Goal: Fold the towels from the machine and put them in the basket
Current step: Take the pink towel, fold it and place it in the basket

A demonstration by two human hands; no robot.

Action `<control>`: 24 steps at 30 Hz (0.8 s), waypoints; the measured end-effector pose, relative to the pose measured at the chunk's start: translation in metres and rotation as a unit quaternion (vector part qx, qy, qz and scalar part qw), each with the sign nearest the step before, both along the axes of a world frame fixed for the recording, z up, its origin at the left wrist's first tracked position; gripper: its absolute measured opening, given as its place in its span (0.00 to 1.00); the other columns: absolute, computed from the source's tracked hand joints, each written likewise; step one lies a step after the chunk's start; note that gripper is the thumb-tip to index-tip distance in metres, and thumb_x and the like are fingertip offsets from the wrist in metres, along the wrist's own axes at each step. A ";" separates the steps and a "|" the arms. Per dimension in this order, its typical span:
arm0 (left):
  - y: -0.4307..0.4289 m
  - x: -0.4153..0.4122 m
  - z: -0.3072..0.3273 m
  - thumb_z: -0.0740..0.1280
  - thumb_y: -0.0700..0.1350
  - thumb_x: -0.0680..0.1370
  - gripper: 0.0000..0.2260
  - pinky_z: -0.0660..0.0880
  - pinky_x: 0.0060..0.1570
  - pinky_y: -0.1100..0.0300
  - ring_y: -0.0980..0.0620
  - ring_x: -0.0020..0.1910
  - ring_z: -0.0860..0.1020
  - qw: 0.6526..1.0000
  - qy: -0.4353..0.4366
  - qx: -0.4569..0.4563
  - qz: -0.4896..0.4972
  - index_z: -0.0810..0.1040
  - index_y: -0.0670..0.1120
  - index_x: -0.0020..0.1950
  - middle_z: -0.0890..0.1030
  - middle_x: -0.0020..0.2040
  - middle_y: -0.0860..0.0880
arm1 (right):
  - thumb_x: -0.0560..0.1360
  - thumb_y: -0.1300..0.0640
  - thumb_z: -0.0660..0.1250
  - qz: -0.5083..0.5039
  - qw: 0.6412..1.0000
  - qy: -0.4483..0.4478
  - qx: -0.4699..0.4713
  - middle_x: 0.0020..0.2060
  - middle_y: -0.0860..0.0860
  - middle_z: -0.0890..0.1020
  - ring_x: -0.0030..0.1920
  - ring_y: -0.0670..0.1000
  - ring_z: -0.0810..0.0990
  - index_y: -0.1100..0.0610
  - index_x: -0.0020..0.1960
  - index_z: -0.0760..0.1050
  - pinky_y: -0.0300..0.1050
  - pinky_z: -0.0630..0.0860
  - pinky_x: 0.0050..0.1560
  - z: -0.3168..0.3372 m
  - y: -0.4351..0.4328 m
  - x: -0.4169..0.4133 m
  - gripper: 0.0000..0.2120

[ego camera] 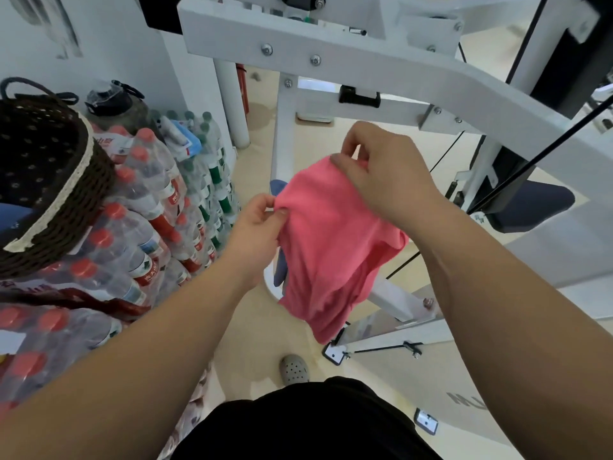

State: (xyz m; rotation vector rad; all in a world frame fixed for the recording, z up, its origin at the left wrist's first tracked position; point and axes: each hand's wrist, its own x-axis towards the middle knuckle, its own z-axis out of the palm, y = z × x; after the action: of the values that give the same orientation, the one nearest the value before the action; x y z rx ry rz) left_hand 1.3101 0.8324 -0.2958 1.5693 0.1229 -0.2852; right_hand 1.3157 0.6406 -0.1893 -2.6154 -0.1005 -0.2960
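I have the pink towel (pixel 328 247) up in the air in front of the white machine (pixel 331 58), clear of the floor and hanging from two points on its upper edge. My left hand (pixel 255 227) pinches the nearer corner, with thumb and fingers (pixel 277 212) closed tight on a small bunch of cloth. My right hand (pixel 388 174) takes the far side, higher up. Its fingers (pixel 351 144) curl over the edge and the thumb lies on the face of the cloth. I read that as a grip, though the hand covers the spot where it bites, so I can't say how much fabric is in it.

The cloth looks thin, soft and light. It sags between my hands, falls in loose folds and ends in a crumpled lower hem. I expect it to keep no shape of its own and to twist rather than slip. The places to hold are the two corners of one edge, drawn apart until the towel hangs flat, and then brought together for the first fold. I see no clean crease, so I judge the folding not yet done.

A strip of blue cloth (pixel 280 270) shows behind the pink towel, probably another towel on the machine. The dark woven basket (pixel 63 194) sits to my left on stacked packs of water bottles (pixel 149 207), well apart from the towel.
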 end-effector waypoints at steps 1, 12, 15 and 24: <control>0.005 -0.001 0.007 0.65 0.44 0.81 0.03 0.77 0.42 0.46 0.49 0.38 0.75 1.000 -0.015 -0.007 0.008 0.77 0.47 0.48 0.79 0.37 0.48 | 0.75 0.42 0.69 0.016 0.999 0.033 -0.026 0.35 0.42 0.73 0.42 0.48 0.73 0.49 0.47 0.75 0.45 0.66 0.41 0.004 -0.001 0.001 0.11; 0.088 -0.010 0.078 0.70 0.41 0.79 0.02 0.72 0.42 0.58 0.51 0.39 0.74 0.986 -0.134 0.095 -0.008 0.81 0.46 0.49 0.79 0.39 0.38 | 0.77 0.48 0.68 0.161 0.966 0.172 -0.106 0.39 0.38 0.73 0.41 0.41 0.74 0.47 0.61 0.80 0.36 0.66 0.40 0.032 0.037 0.004 0.13; 0.117 -0.029 0.083 0.69 0.39 0.79 0.05 0.74 0.36 0.49 0.48 0.37 0.76 0.986 -0.138 0.089 -0.019 0.82 0.48 0.47 0.80 0.38 0.39 | 0.76 0.48 0.70 0.223 0.946 0.214 -0.093 0.43 0.42 0.77 0.42 0.40 0.74 0.43 0.68 0.74 0.33 0.67 0.41 0.027 0.066 0.001 0.21; 0.228 -0.107 0.063 0.71 0.40 0.78 0.02 0.71 0.29 0.55 0.46 0.28 0.74 0.988 -0.098 0.119 -0.002 0.83 0.44 0.50 0.79 0.36 0.33 | 0.79 0.45 0.65 0.444 0.852 0.265 -0.087 0.57 0.42 0.75 0.53 0.42 0.75 0.37 0.69 0.71 0.38 0.70 0.57 -0.011 0.230 -0.017 0.18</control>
State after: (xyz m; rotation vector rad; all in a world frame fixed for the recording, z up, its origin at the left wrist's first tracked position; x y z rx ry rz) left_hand 1.2030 1.0603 -0.2324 1.8248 0.0006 -0.1214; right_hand 1.2985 0.8710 -0.2002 -2.3980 -1.1281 0.7781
